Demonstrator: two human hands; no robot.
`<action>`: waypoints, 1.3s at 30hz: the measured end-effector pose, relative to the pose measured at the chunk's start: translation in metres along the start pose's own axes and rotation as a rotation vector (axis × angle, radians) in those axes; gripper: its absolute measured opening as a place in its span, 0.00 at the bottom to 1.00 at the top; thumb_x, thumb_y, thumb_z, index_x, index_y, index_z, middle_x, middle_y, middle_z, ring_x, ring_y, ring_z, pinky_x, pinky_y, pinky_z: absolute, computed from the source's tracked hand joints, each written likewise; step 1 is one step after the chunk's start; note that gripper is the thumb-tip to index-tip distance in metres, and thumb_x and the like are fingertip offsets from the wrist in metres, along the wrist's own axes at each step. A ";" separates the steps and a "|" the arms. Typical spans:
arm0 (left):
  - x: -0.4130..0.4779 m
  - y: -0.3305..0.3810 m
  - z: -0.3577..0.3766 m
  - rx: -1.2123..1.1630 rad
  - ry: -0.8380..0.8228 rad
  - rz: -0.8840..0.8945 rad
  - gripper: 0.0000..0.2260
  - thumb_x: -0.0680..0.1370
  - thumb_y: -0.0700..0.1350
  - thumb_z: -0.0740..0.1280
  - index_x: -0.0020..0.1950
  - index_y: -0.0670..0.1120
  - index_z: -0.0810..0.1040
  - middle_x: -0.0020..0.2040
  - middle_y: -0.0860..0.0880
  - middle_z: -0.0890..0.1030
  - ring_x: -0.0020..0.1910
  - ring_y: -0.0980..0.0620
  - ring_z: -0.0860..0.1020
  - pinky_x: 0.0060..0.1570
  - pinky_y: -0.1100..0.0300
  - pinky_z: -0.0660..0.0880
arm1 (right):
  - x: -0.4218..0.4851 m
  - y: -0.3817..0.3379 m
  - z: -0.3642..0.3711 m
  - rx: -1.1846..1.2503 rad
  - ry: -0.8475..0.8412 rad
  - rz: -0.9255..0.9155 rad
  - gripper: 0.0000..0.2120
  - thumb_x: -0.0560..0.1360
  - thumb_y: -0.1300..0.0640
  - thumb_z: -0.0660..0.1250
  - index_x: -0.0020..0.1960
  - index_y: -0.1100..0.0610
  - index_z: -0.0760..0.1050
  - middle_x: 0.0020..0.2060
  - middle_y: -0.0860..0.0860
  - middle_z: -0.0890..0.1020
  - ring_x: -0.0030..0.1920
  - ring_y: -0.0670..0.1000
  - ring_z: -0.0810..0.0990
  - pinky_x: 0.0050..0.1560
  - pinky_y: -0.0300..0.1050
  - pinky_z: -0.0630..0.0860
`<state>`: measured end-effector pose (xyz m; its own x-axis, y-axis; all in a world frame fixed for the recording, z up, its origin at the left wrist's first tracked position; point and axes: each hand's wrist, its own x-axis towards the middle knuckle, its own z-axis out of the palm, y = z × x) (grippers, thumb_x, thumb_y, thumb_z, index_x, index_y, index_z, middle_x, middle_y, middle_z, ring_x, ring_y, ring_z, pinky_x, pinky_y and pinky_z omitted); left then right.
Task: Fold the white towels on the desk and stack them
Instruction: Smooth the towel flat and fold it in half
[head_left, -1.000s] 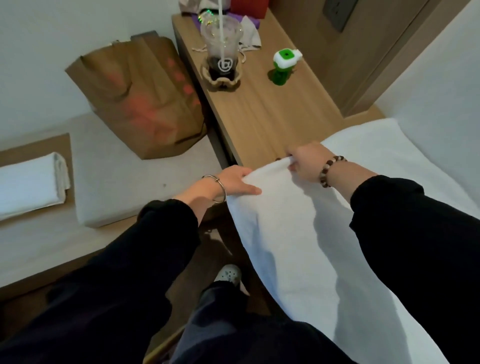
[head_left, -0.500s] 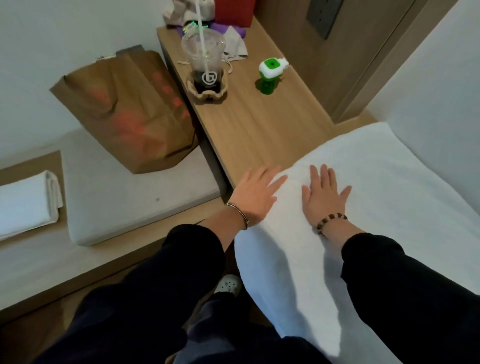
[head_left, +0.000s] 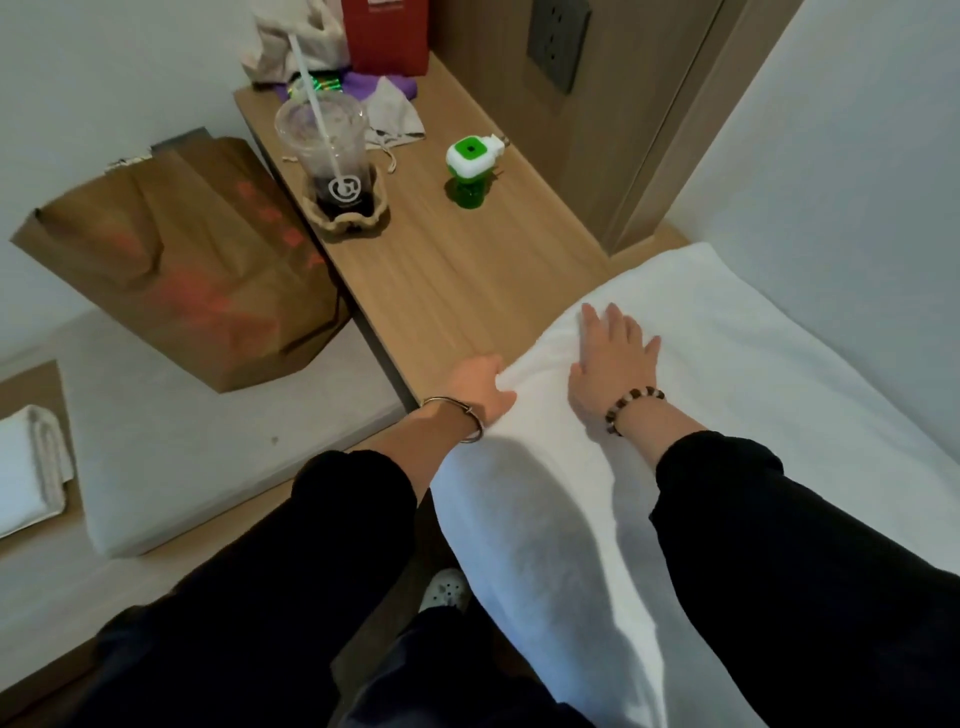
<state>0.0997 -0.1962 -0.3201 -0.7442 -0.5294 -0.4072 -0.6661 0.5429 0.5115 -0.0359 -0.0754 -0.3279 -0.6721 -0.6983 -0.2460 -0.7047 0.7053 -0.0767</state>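
A large white towel (head_left: 753, 374) lies across the right half of the wooden desk (head_left: 457, 270), and its near end hangs over the desk's front edge. My right hand (head_left: 613, 358) rests flat on the towel near its far-left corner, fingers spread. My left hand (head_left: 475, 387) is at the towel's left edge. Its fingers are tucked under the cloth and its thumb lies on top. A second white towel (head_left: 26, 467), folded, lies on the low bench at the far left.
On the desk's far end stand a plastic cup with a straw (head_left: 332, 156) in a woven coaster, a green and white plug-in device (head_left: 467, 166), a red box (head_left: 387, 31) and some cloth. A brown paper bag (head_left: 197, 260) leans on a grey cushion (head_left: 208, 441) at the left.
Both hands lay flat on the towel half a second ago. My left hand has since slipped its fingers under the towel's left edge, and my right hand has slid a little farther up the towel.
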 end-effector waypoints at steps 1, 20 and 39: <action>-0.002 0.002 -0.004 0.046 -0.017 0.050 0.08 0.76 0.44 0.64 0.52 0.43 0.73 0.47 0.44 0.77 0.47 0.44 0.75 0.39 0.58 0.65 | 0.002 -0.004 -0.009 -0.043 0.056 -0.113 0.35 0.74 0.57 0.61 0.76 0.52 0.48 0.76 0.57 0.49 0.75 0.59 0.48 0.72 0.64 0.46; -0.039 -0.039 -0.023 0.057 -0.622 -0.004 0.15 0.79 0.50 0.62 0.45 0.39 0.80 0.39 0.46 0.76 0.38 0.49 0.72 0.37 0.62 0.71 | 0.020 -0.011 -0.044 -0.191 -0.510 -0.333 0.07 0.73 0.59 0.64 0.49 0.57 0.79 0.43 0.53 0.79 0.42 0.54 0.78 0.38 0.43 0.75; -0.031 -0.032 -0.032 -0.338 -0.451 0.020 0.04 0.81 0.48 0.61 0.54 0.54 0.74 0.36 0.54 0.78 0.26 0.60 0.73 0.26 0.68 0.71 | 0.034 -0.026 -0.094 -0.216 -0.202 -0.490 0.07 0.78 0.60 0.61 0.42 0.55 0.66 0.32 0.49 0.71 0.36 0.52 0.70 0.33 0.42 0.61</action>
<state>0.1455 -0.2181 -0.2999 -0.7537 -0.1501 -0.6398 -0.6537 0.2717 0.7063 -0.0617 -0.1289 -0.2433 -0.2136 -0.8854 -0.4128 -0.9677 0.2496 -0.0345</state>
